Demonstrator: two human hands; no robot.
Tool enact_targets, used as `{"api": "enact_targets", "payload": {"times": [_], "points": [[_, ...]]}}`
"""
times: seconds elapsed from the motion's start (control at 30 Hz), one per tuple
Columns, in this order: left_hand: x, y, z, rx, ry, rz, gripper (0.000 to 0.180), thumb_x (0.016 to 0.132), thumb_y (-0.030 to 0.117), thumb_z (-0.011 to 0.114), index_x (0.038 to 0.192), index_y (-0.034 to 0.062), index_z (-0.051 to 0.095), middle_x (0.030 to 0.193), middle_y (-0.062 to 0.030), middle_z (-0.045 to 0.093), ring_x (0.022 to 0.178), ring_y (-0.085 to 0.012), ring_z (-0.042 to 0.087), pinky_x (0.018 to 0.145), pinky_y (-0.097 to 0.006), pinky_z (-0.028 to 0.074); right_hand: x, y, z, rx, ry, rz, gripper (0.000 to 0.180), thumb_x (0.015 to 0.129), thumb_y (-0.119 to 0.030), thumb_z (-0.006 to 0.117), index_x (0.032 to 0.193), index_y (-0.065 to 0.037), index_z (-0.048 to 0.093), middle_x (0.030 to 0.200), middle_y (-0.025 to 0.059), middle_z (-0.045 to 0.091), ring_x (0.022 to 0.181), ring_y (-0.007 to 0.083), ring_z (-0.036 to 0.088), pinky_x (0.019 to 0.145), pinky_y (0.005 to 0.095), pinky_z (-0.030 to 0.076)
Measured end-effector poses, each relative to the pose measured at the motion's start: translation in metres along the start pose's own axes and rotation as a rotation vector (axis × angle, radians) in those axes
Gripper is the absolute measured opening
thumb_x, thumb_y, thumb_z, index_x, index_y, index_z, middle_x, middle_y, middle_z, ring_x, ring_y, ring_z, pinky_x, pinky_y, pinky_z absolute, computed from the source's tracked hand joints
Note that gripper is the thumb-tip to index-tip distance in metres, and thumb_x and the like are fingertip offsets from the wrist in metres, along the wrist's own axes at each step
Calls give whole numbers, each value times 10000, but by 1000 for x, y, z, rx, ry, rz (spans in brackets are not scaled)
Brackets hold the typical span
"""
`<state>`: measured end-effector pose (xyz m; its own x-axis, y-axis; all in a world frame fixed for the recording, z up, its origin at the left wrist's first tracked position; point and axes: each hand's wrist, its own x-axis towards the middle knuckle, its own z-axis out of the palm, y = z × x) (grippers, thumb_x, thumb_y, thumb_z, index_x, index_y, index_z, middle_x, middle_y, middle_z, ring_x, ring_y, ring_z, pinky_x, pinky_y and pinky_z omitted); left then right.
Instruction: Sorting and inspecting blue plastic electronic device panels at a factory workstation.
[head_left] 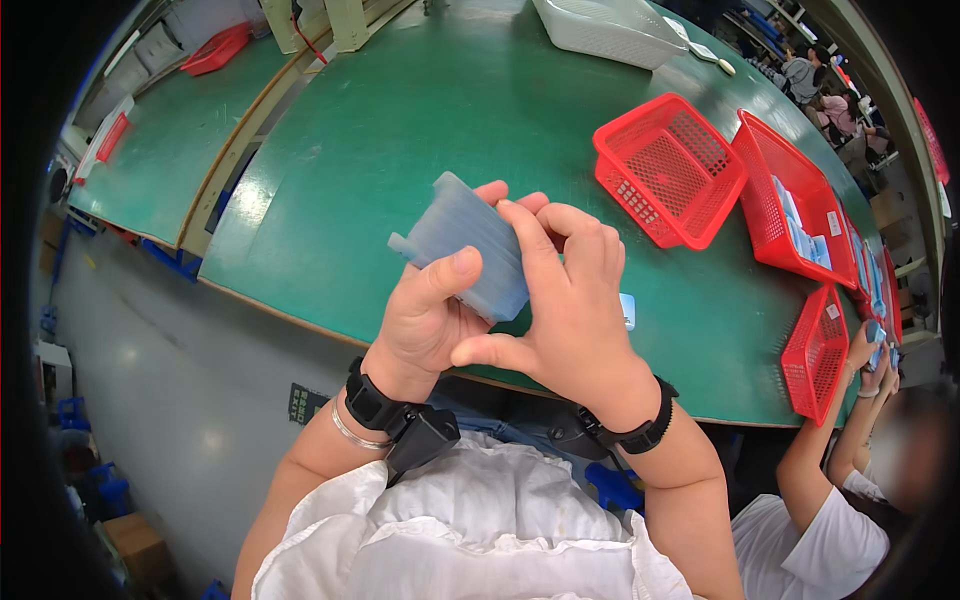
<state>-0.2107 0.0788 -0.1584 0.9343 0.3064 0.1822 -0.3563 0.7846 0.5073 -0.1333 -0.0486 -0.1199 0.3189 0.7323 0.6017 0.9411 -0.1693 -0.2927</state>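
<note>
A thick stack of thin, translucent blue-grey plastic pieces [465,235] is held above the table, tilted, with a small tab sticking out at its left side. My left hand [430,305] grips it from below, thumb across the near face and fingertips showing behind its upper edge. Along the stack's right side, my right hand [575,285] is closed around the edge, index finger bent against it and thumb below near my left palm. A small light-blue piece [627,310] lies on the table, partly hidden behind my right hand.
The green table [350,150] bears an empty red basket [690,215] and another red basket [755,220] holding light-blue pieces. A smaller red basket [815,355] is near a co-worker's hands [868,350] at right. At the back are a white tray [605,35] and a white brush-like tool [705,52].
</note>
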Motion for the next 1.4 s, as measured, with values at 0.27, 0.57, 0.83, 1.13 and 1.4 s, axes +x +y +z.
{"api": "enact_targets", "payload": {"times": [0.27, 0.57, 0.83, 1.13, 1.4], "points": [[-1, -1, -16, -108, -99, -191, 593, 815, 235, 753, 1300, 63, 459, 1238, -156, 542, 1169, -354, 556, 987, -475, 487, 0, 20, 4, 411, 193, 32, 448, 716, -241, 815, 1094, -51, 667, 851, 43, 556, 759, 184, 499, 666, 318, 412], [-3, -4, 0, 12, -113, -107, 692, 796, 381, 789, 1292, 45, 441, 1193, -121, 553, 1134, -304, 583, 966, -420, 514, -1, 22, -9, 567, 29, 106, 624, 674, -265, 850, 1196, -25, 607, 985, 102, 538, 818, 224, 551, 690, 313, 488], [3, -15, 29, 463, 265, -5, 601, 848, 195, 768, 1285, 29, 390, 1055, -59, 566, 918, -138, 601, 786, -313, 534, -2, 20, 1, 613, -259, 431, 837, 675, -173, 833, 1378, -15, 407, 1121, 159, 538, 921, 293, 611, 770, 357, 519], [-4, -21, 22, 1314, 222, 285, 796, 720, 373, 845, 1289, 61, 384, 1272, -135, 459, 1196, -307, 412, 1024, -483, 346, -4, 23, 14, 837, -176, 314, 652, 733, -15, 671, 1339, -50, 430, 1239, 151, 542, 1124, 351, 545, 931, 377, 463], [-11, -7, -4, 1675, -23, 156, 830, 753, 499, 767, 1340, 80, 356, 1359, -138, 448, 1342, -381, 315, 1091, -637, 105, -17, 42, 26, 322, -285, 122, 615, 747, -100, 713, 1300, -87, 445, 1285, 132, 521, 1212, 358, 431, 1013, 470, 310]]}}
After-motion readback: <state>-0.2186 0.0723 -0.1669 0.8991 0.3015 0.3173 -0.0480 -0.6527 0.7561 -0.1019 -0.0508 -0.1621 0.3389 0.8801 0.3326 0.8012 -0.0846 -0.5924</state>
